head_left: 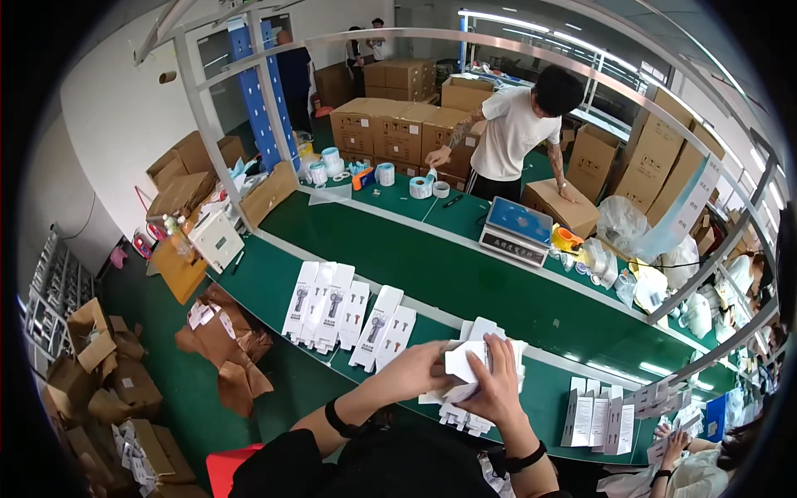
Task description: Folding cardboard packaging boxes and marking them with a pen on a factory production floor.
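Both hands are closed on a small white carton [460, 367] above the near green bench. My left hand [415, 370] grips its left end, while my right hand [496, 383] wraps round the right side. White cartons lie under and behind my hands, partly hidden by them. To the left, flat printed cartons [317, 305] lie overlapped in a row, with more flat cartons [383, 330] nearer my left hand. Several white cartons [596, 422] stand side by side on the bench to the right.
A conveyor belt [398, 264] runs beyond the bench. Across it stand a scale [516, 231], label rolls [421, 187] and a person in a white shirt [513, 137] touching a brown box [554, 203]. Another person's hands [674, 448] hold cartons at lower right. Metal frame bars arch overhead.
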`<control>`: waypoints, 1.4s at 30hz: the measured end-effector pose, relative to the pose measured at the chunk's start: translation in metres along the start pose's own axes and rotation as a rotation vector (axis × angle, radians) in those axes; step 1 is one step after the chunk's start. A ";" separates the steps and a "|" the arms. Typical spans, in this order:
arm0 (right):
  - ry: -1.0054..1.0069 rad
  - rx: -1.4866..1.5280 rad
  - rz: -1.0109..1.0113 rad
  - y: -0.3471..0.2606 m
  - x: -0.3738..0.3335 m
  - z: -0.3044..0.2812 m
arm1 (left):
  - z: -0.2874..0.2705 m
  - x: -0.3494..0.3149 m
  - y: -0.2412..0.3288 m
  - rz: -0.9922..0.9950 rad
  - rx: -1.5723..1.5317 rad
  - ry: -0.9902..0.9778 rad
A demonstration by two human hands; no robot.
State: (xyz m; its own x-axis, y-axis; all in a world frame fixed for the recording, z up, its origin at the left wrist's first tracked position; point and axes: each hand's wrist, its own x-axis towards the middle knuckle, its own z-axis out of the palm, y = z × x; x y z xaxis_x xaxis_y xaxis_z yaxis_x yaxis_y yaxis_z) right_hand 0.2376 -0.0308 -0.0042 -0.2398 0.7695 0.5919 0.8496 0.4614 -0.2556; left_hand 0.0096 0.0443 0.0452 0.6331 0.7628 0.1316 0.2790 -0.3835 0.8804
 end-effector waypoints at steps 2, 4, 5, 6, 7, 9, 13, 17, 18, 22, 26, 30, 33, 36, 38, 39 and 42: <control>0.013 0.097 -0.085 -0.003 -0.006 0.004 | -0.012 -0.001 -0.006 0.092 0.146 0.060; 0.091 0.505 0.267 -0.016 -0.012 -0.001 | -0.032 0.002 -0.009 0.488 -0.076 0.158; 0.135 0.705 0.447 -0.024 -0.012 -0.002 | -0.032 0.000 -0.010 0.475 -0.072 0.153; 0.129 0.720 0.452 -0.032 -0.010 -0.001 | -0.025 0.000 -0.008 0.503 -0.198 0.060; 0.153 0.768 0.404 -0.039 -0.005 -0.001 | -0.017 0.001 -0.006 0.531 -0.325 -0.032; 0.210 0.847 0.302 -0.048 0.007 -0.004 | -0.009 0.003 -0.006 0.562 -0.455 -0.127; 0.408 0.832 0.693 -0.085 0.030 -0.020 | 0.006 0.012 -0.010 0.688 -0.014 -0.056; 0.409 0.839 0.740 -0.081 0.021 -0.018 | 0.038 0.012 -0.010 0.413 -1.058 -0.098; 0.412 0.837 0.746 -0.081 0.020 -0.017 | 0.043 0.015 -0.014 0.232 -1.021 -0.156; 0.529 0.793 0.720 -0.077 0.017 -0.015 | 0.057 0.021 -0.010 -0.062 -0.898 -0.257; 0.501 0.942 0.972 -0.071 0.008 -0.019 | 0.065 0.022 -0.006 0.177 -0.761 -0.210; 0.564 1.094 0.829 -0.066 0.005 -0.019 | 0.075 0.018 -0.021 0.349 -0.630 -0.186; 0.464 0.762 0.917 -0.085 0.007 -0.024 | 0.077 0.011 -0.018 0.271 -0.693 -0.212; 0.396 0.551 0.930 -0.094 -0.002 -0.028 | 0.082 -0.003 -0.011 0.005 -0.867 -0.411; 0.374 0.431 0.962 -0.096 -0.008 -0.030 | 0.085 -0.001 -0.018 0.017 -0.863 -0.454; 0.345 0.430 0.939 -0.092 -0.008 -0.029 | 0.089 0.002 -0.025 0.031 -0.858 -0.486; 0.379 0.611 0.947 -0.090 -0.016 -0.029 | 0.095 0.002 -0.044 0.237 -0.747 -0.374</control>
State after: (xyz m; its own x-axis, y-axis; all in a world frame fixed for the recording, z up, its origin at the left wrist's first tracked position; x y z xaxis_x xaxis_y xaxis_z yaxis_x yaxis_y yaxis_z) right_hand 0.1785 -0.0969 0.0315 0.6046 0.7854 0.1328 0.2245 -0.0080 -0.9745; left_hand 0.0665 0.0133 -0.0366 0.8471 0.4341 0.3067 -0.3546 0.0318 0.9345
